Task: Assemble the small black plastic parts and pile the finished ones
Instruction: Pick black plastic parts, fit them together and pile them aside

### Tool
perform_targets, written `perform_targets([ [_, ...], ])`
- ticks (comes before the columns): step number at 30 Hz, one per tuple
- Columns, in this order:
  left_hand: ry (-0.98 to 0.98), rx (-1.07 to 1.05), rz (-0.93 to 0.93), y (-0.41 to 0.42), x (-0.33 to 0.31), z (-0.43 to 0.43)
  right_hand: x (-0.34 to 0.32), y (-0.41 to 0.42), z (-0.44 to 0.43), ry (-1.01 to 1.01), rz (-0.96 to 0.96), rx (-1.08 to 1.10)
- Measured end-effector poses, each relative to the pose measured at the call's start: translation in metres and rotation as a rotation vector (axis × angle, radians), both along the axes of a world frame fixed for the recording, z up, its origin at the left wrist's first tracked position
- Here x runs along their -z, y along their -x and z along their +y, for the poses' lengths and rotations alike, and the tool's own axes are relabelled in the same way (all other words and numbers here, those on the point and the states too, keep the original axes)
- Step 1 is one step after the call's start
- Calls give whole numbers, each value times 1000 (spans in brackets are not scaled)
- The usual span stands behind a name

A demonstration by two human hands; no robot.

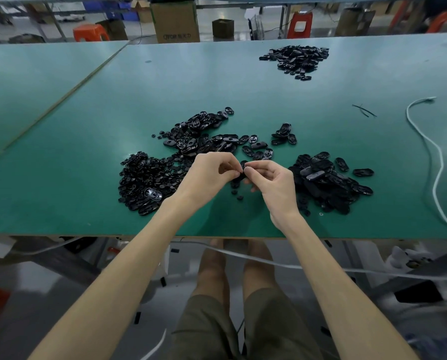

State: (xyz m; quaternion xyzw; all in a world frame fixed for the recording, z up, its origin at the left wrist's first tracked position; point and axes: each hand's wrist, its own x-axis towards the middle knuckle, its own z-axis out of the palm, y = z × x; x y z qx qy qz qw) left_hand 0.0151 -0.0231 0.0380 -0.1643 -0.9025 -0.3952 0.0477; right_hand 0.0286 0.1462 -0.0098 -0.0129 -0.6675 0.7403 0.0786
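My left hand (212, 172) and my right hand (271, 180) meet above the green table (87, 126), both pinching one small black plastic part (242, 168) between their fingertips. Most of that part is hidden by the fingers. A heap of small black pieces (144, 178) lies to the left of my hands. Oval black shells (199, 136) spread out behind them. A pile of black parts (326, 178) sits to the right. Another pile (297, 58) lies far back on the right.
A white cable (436, 157) runs along the table's right side, and thin black strips (363, 110) lie near it. Cardboard boxes (175, 20) and red stools (299, 24) stand beyond the far edge. The near table edge (139, 235) is just above my knees.
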Motion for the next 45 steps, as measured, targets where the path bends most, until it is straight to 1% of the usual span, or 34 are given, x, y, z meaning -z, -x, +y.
perform_targets([
  [2, 70, 6, 46, 0, 0, 0, 0, 0, 0, 5, -6, 5],
  [6, 138, 29, 174, -1, 4, 1, -1, 0, 1, 7, -15, 16],
  [8, 153, 31, 229, -3, 8, 1, -2, 0, 1, 17, -18, 19],
  [10, 120, 26, 241, -4, 14, 3, -1, 0, 1, 30, -19, 22],
  [15, -168, -62, 82, -9, 25, 11, -1, 1, 4, 49, -2, 10],
  [17, -195, -85, 70, -11, 27, 14, 0, 1, 4, 44, 0, 7],
  [19, -170, -79, 95, -12, 26, 17, 0, 1, 4, 47, -2, 11],
  [21, -185, -81, 96, -11, 24, 18, 0, 1, 4, 57, 0, 11],
  [27, -404, -76, -91, -4, 19, 12, -3, -1, 3, 88, 12, -4],
  [34, -662, -84, -233, -4, 24, 12, -3, -1, 4, 78, 28, 10],
  [36, -702, -88, -274, -4, 25, 12, -3, -1, 4, 70, 29, 11],
  [45, -792, -82, -359, -6, 26, 11, -3, -1, 4, 91, 19, 12],
])
